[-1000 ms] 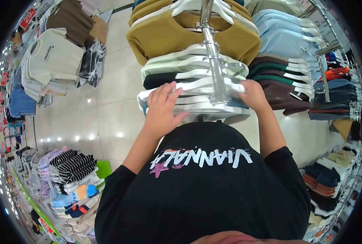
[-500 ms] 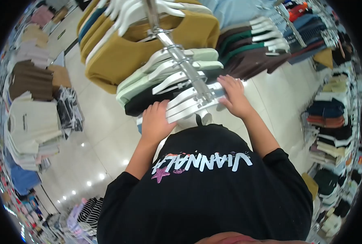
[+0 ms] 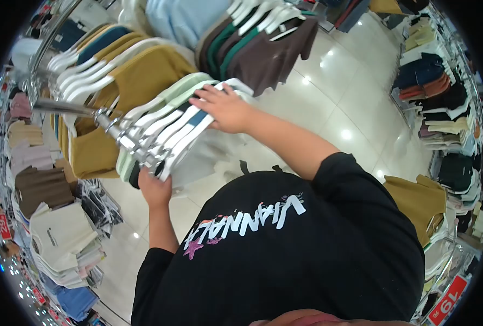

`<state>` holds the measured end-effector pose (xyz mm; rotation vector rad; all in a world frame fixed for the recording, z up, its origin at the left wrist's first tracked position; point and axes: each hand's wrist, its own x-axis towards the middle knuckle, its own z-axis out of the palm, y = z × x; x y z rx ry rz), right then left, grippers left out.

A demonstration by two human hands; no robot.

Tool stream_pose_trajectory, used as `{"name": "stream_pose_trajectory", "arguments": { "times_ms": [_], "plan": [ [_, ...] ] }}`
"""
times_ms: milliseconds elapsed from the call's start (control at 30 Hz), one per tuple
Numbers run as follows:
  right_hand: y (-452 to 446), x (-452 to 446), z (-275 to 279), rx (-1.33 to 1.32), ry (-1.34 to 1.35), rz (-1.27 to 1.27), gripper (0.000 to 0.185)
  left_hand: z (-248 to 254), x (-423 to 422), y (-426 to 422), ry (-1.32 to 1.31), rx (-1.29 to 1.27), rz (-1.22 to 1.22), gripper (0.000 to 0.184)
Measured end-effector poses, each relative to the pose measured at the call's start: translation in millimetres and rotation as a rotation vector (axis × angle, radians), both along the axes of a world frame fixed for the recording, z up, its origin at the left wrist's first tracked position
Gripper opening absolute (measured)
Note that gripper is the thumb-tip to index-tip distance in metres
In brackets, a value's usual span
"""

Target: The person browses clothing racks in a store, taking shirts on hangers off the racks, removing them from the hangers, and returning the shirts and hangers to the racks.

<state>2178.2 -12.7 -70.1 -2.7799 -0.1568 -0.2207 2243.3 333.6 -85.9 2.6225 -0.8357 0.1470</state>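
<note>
One metal rail (image 3: pixel 67 107) amid white hangers (image 3: pixel 172 130)

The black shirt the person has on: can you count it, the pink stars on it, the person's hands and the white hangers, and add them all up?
Hands: 2, left hand and right hand
Black shirt: 1
Pink star: 1
Total: 4, without the white hangers, too crowded to count
</note>
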Motion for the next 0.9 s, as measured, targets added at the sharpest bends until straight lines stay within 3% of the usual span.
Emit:
{"name": "stream_pose_trajectory", "arguments": {
  "times_ms": [100, 167, 267, 300, 367, 467, 500, 533, 567, 633, 700, 733, 767, 800, 833, 867, 900],
  "plan": [
    [-31.8, -28.8, -12.1, 0.039, -0.021, -0.040, 0.082, 1.9, -16.4, -12.5, 0.182, 0.047, 0.199, 0.068],
    [-66.1, -67.5, -38.1, 0.174, -0.030, -0.126, 0.081, -17.7, -23.8, -10.0, 0.019, -0.003, 0.180, 0.081],
    [-143.7, -173.8, -97.7, 0.301, 0.273, -0.258, 0.073, -39.8, -41.7, -19.5, 0.101, -0.393, 0.306, 0.085],
    [-173.3, -223.7, -118.2, 0.420, 0.457, -0.281, 0.073, -55.0, -47.4, -19.3, 0.041, -0.396, 0.403, 0.085],
    [-235.1, -352.7, -228.4, 0.429, 0.786, -0.488, 0.060, -93.6, -50.2, -4.3, -0.070, -0.391, 0.461, 0.085],
    [-277.2, -583.2, -281.0, 0.291, 1.058, -0.972, 0.053, -101.6, -67.7, -31.4, -0.070, -0.436, 0.563, 0.085],
    [-274.6, -644.5, -264.1, 0.255, 1.080, -1.079, 0.046, -95.6, -71.9, -45.9, -0.032, -0.463, 0.597, 0.077],
    [-283.1, -744.5, -356.5, 0.300, 0.981, -1.185, 0.041, -94.5, -70.9, -55.9, -0.028, -0.498, 0.612, 0.072],
    [-269.7, -783.5, -304.8, 0.145, 1.015, -0.949, 0.039, -101.0, -66.0, -58.6, -0.020, -0.535, 0.625, 0.066],
    [-226.7, -848.2, -276.8, 0.558, 0.647, -1.598, 0.037, -95.7, -77.3, -79.5, -0.045, -0.600, 0.740, 0.055],
    [-180.9, -894.0, -292.4, 0.546, 0.587, -1.750, 0.036, -115.2, -83.3, -77.7, -0.139, -0.512, 0.937, 0.044],
    [-153.5, -912.7, -310.7, 0.515, 0.538, -1.858, 0.035, -120.3, -57.0, -19.3, -0.122, -0.514, 0.896, 0.044],
    [-119.2, -925.7, -342.7, 0.479, 0.493, -1.872, 0.032, -138.3, -49.3, -35.1, -0.076, -0.401, 0.744, 0.043],
    [-76.7, -947.5, -413.3, 0.662, 0.437, -1.972, 0.029, -155.7, -43.2, -52.2, -0.035, -0.288, 0.594, 0.042],
    [-39.2, -942.8, -433.4, 0.403, 0.699, -1.556, 0.027, -174.8, -39.7, -64.3, 0.003, -0.169, 0.449, 0.042],
    [-24.7, -904.7, -408.0, 1.041, 0.866, -1.657, 0.024, -197.0, -38.5, -78.3, 0.039, -0.057, 0.311, 0.041],
    [-18.3, -850.4, -367.0, 0.526, 0.986, -0.898, 0.030, -216.6, -37.3, -93.1, 0.068, 0.055, 0.174, 0.041]
  ]
}}
